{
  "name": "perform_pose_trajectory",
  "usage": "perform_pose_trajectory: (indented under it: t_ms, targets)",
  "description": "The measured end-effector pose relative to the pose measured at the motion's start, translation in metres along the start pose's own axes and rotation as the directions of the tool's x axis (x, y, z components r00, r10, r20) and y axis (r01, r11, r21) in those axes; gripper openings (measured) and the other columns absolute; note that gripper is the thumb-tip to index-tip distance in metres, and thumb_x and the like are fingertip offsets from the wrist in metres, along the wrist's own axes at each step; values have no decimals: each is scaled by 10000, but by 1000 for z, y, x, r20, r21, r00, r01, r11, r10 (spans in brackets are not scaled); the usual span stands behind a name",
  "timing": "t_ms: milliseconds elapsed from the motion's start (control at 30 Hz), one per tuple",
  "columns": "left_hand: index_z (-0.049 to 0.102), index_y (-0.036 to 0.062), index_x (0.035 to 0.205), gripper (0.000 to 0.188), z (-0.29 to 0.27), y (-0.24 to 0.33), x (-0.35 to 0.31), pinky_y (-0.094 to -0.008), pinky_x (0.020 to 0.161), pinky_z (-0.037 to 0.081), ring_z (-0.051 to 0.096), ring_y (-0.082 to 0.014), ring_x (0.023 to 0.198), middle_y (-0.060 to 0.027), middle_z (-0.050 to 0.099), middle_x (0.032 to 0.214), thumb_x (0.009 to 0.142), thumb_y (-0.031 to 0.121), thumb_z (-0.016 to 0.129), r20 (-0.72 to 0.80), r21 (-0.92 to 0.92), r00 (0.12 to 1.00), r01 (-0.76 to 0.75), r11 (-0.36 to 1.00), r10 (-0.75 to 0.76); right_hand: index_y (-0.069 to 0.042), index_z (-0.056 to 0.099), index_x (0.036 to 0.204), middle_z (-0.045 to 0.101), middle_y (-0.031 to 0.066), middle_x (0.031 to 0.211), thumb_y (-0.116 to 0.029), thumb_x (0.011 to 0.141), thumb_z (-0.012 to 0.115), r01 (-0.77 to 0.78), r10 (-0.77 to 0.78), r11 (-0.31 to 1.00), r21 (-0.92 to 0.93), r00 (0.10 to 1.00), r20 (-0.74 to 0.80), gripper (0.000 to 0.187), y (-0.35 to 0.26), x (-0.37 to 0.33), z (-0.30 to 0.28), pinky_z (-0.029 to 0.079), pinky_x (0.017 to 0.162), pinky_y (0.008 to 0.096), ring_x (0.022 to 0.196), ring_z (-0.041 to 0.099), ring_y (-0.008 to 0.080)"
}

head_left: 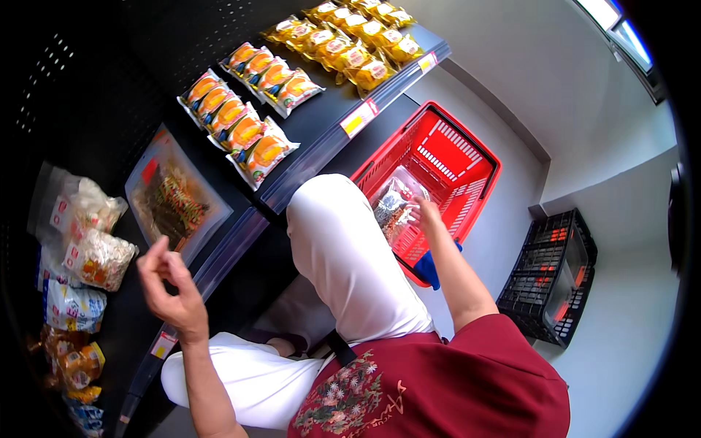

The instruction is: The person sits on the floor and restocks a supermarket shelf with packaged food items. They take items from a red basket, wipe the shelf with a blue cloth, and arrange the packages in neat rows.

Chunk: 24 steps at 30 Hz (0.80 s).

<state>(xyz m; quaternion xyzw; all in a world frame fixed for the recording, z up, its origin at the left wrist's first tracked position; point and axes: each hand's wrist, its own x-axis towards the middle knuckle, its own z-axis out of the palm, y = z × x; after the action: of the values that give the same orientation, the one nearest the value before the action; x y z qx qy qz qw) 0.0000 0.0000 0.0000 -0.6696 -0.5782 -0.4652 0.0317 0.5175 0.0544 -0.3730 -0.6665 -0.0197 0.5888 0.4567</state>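
Note:
My right hand [422, 212] reaches down into a red shopping basket [467, 212], its fingers closed at the edge of a clear plastic bag [393, 204] with dark and silvery contents. The bag lies against the basket's near left side. My left hand [174, 292] hovers at the shelf edge, empty, with loosely bent fingers apart from the thumb. Just beyond it, a flat clear bag of mixed dried goods [175, 201] rests on the black shelf [244, 193].
Orange-and-white snack packs [237, 120] and golden packets [343, 47] stand in rows on the shelf. Bagged pale goods [91, 241] and other packages [73, 306] sit at the left. A black crate [548, 274] is on the floor to the right, beside the wall.

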Motion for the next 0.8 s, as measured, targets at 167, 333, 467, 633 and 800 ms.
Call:
perform_pose_trajectory:
  t_ms: [167, 333, 467, 633, 800]
  targets:
    - [653, -5, 1140, 237, 49, 37, -13, -312, 560, 459, 559, -202, 655, -87, 622, 854, 907, -48, 639, 202, -113, 927, -299, 948, 316, -40, 575, 1368, 595, 220, 1292, -369, 809, 765, -44, -115, 918, -394, 921, -371, 676, 64, 75, -44, 495, 848, 620, 1102, 601, 404]
    - [644, 8, 1135, 276, 65, 40, -19, -323, 555, 488, 581, -204, 627, -79, 620, 804, 867, -41, 682, 304, -200, 873, -333, 921, 382, 35, 647, 1251, 690, 199, 1129, -338, 807, 777, -106, -135, 868, -485, 891, -434, 595, 121, 123, -64, 532, 749, 545, 952, 671, 364]
    - [634, 10, 1143, 287, 72, 38, -24, -311, 546, 488, 583, -190, 605, -77, 629, 818, 865, -39, 682, 350, -179, 875, -287, 941, 333, 33, 725, 1030, 696, 146, 921, -315, 826, 778, -130, -189, 831, -541, 849, -494, 407, 120, 114, -44, 526, 607, 406, 752, 657, 263]
    - [633, 8, 1144, 288, 75, 39, -25, -310, 543, 487, 582, -184, 596, -80, 649, 844, 865, -48, 679, 386, -230, 860, -260, 938, 333, -33, 708, 860, 621, 67, 719, -236, 868, 769, 3, -141, 939, -345, 916, -375, 211, 115, 125, -56, 403, 484, 355, 541, 530, 167]
    - [642, 7, 1131, 274, 77, 38, -26, -323, 536, 480, 578, -194, 588, -78, 655, 837, 866, -51, 681, 401, -237, 858, -240, 941, 320, -61, 670, 777, 555, 7, 609, -138, 881, 762, 26, -62, 967, -253, 989, -134, 159, 31, -40, 40, 318, 451, 327, 476, 459, 131]
